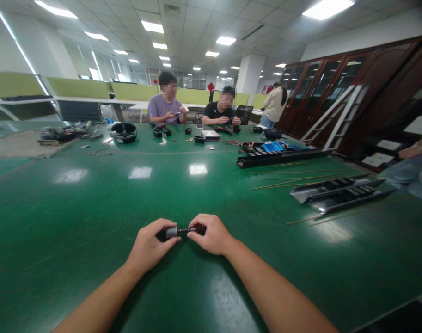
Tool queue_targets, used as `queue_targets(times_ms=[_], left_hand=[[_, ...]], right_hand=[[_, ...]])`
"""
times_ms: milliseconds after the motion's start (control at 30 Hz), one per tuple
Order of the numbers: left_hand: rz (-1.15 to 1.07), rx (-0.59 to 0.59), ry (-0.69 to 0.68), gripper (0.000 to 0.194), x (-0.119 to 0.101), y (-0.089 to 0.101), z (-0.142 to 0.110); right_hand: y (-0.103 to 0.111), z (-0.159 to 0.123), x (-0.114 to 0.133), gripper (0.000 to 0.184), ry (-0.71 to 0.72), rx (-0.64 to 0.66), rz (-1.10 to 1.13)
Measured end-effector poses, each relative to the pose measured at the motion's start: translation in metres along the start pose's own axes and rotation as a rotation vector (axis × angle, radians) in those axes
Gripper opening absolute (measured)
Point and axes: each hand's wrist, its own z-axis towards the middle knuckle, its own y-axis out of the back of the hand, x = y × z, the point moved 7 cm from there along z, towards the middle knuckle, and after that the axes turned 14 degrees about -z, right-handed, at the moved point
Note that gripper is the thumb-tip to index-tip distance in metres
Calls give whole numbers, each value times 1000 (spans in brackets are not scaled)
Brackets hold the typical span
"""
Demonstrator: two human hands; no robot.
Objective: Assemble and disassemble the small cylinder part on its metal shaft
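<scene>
Low over the green table (93,199), my left hand (149,245) is closed around a small silver-and-black cylinder (171,232), gripped between thumb and fingers. My right hand (213,235) pinches a thin dark rod with a dark red end (199,228), partly covered by the fingers. The rod lies in line with the cylinder and meets its right end. Whether the two are joined or only touching, I cannot tell. Both pieces are held roughly level.
To the right lie black metal channels (345,194), thin brass-coloured rods (283,180) and a longer black rail (287,157). Across the table sit two people (167,105) handling small parts. A black headset-like ring (124,132) and a heap of cables (68,132) are far left.
</scene>
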Motion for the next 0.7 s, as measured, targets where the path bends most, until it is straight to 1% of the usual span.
queue_targets(times_ms=[700], left_hand=[[-25, -40, 0, 26, 2, 5, 5]], right_hand=[[4, 0, -11, 10, -47, -19, 7]])
